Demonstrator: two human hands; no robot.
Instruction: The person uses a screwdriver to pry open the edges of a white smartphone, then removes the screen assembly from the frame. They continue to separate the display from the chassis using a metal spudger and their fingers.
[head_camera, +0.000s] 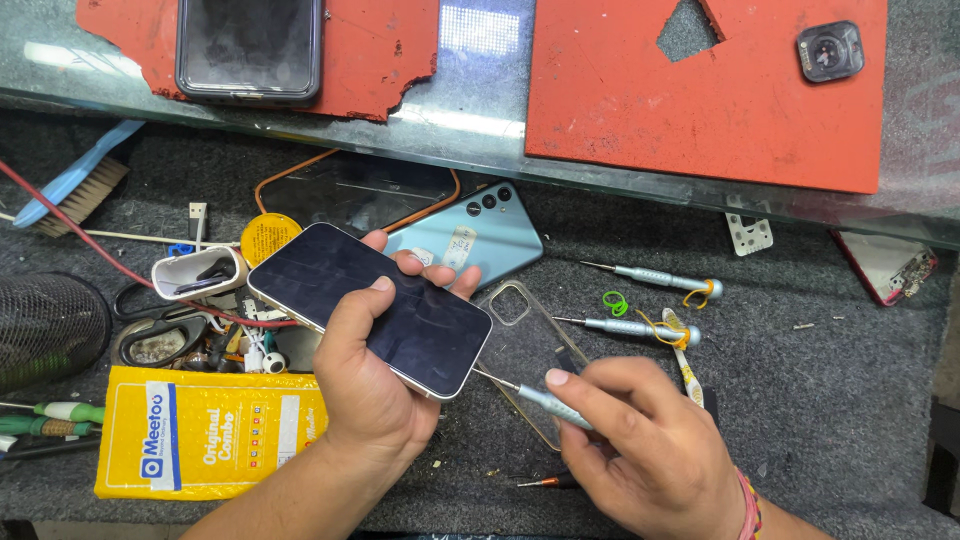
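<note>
Left hand (372, 375) clamps a dark-screened smartphone (370, 305) screen up, thumb on the glass and fingertips curling over the far edge, tilted and lifted off the table (830, 400) near centre. That looks meant to keep the near right end steady and exposed. Right hand (640, 440) pinches a thin silver screwdriver (535, 397) between thumb and fingers, pen-style, tip touching that end of the phone; the low angle lines it up with the edge.

Under and right of the phone: a clear phone case (530, 345) lying flat. Just far of it, a blue phone (470, 235) back-up with a small white sticker. Two spare silver screwdrivers (640, 300) lie right of centre, parallel, within easy reach.

Near left: a flat yellow padded package (205, 435) with a blue-and-white label strip on its left. Far side: a glass shelf edge with two red mats (640, 90); a black phone (248, 45) on the left one, a small square dark watch body (829, 51) on the right one. Far left: a brush (75, 190).
</note>
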